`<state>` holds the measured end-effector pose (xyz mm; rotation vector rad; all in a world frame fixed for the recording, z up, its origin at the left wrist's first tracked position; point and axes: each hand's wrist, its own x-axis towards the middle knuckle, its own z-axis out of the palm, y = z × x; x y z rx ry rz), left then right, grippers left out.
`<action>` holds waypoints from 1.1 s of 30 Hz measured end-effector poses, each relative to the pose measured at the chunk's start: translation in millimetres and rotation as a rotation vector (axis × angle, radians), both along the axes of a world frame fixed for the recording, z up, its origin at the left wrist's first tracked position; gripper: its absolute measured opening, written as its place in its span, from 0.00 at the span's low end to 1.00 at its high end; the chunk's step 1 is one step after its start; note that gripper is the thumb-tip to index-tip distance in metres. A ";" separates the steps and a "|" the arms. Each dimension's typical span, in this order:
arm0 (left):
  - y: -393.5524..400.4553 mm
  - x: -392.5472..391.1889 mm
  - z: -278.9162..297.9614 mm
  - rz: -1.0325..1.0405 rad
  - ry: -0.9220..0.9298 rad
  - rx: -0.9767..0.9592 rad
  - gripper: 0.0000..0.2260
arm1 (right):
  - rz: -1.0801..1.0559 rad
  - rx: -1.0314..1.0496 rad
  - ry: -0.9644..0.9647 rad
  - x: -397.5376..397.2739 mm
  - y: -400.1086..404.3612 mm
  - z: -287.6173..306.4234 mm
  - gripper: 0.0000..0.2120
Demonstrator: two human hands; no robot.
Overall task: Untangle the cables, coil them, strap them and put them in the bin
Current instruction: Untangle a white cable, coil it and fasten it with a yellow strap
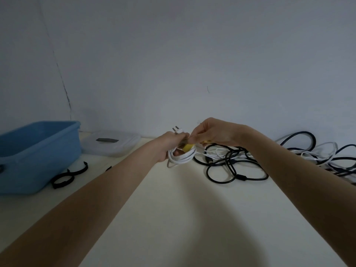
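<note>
My left hand grips a coiled white cable held above the table, its two-pin plug sticking up past the fingers. A yellow strap is wrapped over the top of the coil. My right hand pinches this strap just right of the left hand. A tangle of black and white cables lies on the table to the right, under and behind my right forearm. The blue bin stands at the far left.
A translucent white lid with a dark label lies beside the bin against the wall. Black straps lie curled on the table in front of the bin. The cream table runs up to a grey wall.
</note>
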<state>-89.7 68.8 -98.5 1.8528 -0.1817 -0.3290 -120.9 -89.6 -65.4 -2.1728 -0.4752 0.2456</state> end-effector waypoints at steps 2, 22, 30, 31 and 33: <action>-3.5 -4.3 0.6 -0.027 -0.002 0.016 0.11 | -0.021 -0.095 -0.055 2.7 1.0 -0.8 0.05; -6.3 -4.8 4.5 0.016 -0.005 0.204 0.11 | -0.172 -0.280 -0.229 2.0 17.3 -9.5 0.05; -4.8 -8.5 1.4 -0.041 0.080 0.124 0.11 | -0.268 -0.197 -0.210 0.3 9.4 -9.7 0.11; -4.5 -9.0 1.4 -0.049 0.089 0.112 0.10 | -0.261 -0.203 -0.198 0.2 8.0 -10.4 0.12; -3.2 -9.4 1.9 -0.074 0.113 0.096 0.09 | -0.253 -0.195 -0.166 -1.9 5.6 -11.5 0.12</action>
